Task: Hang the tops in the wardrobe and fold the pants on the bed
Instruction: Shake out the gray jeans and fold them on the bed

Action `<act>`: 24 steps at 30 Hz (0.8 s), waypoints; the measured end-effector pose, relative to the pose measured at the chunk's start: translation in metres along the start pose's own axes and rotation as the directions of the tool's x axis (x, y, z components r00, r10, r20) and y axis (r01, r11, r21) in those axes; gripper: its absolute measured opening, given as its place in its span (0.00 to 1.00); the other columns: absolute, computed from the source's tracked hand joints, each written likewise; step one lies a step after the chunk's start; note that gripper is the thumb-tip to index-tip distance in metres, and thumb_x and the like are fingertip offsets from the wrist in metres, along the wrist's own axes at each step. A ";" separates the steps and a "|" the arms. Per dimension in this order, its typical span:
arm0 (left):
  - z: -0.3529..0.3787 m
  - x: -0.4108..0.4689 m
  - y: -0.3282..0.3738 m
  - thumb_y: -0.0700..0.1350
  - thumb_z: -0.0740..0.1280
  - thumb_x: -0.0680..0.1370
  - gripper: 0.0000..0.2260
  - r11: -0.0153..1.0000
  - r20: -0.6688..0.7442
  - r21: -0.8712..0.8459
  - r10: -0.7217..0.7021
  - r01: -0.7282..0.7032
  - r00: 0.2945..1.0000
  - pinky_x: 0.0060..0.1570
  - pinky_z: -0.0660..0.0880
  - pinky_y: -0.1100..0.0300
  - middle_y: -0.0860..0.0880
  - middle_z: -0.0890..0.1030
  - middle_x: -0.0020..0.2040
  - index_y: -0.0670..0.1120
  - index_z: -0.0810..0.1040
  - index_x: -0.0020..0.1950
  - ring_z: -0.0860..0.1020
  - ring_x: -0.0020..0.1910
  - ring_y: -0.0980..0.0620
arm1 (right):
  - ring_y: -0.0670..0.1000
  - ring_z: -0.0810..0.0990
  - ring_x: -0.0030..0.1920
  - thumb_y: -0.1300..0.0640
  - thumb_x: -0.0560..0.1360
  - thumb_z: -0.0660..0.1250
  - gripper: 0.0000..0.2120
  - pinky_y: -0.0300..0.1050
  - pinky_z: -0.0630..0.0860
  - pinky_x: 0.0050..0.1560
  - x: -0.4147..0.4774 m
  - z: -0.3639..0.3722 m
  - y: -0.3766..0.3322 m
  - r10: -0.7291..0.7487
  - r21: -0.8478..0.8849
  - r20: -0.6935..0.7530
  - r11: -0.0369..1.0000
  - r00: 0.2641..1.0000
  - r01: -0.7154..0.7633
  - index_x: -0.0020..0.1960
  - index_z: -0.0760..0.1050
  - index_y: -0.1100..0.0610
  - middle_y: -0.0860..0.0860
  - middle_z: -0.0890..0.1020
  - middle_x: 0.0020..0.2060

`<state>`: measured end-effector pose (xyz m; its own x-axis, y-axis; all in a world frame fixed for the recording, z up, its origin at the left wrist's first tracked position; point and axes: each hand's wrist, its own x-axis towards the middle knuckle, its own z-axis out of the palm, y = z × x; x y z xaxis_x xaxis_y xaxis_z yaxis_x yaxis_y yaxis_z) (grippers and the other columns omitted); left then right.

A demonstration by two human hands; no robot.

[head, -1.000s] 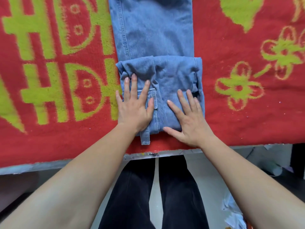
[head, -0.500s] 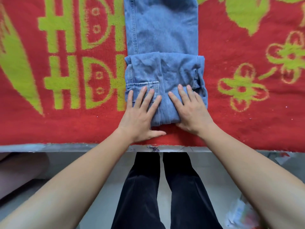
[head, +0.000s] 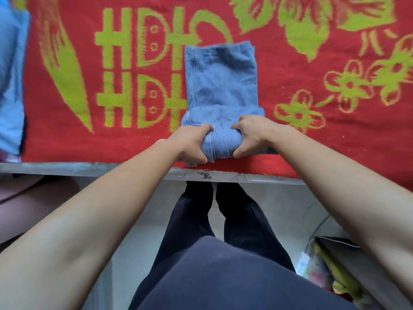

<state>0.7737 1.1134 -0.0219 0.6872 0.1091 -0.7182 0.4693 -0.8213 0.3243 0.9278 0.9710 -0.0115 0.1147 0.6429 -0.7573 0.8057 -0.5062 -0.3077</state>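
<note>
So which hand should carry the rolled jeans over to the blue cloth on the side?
Left hand, probably. It and the right hand both grip the rolled jeans, but the blue cloth lies far to its side; the right would have to cross over.

Left hand (head: 190, 142) gripping, right hand (head: 252, 133) gripping
</note>
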 end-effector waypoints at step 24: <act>0.007 0.093 -0.049 0.54 0.53 0.83 0.27 0.969 -0.351 0.085 -0.190 0.234 0.917 0.72 0.59 0.40 0.45 0.43 0.82 0.53 0.49 0.81 0.48 0.80 0.44 | 0.68 0.49 0.79 0.43 0.82 0.56 0.32 0.62 0.55 0.76 0.091 0.014 0.059 0.024 -0.061 -0.467 0.996 0.884 -0.060 0.82 0.53 0.54 0.63 0.49 0.80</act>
<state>0.8106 1.1598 -0.1094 0.7355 0.4528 -0.5040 0.5679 -0.8177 0.0941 0.9777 0.9915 -0.1062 0.3924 0.8245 -0.4078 0.8315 -0.5075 -0.2260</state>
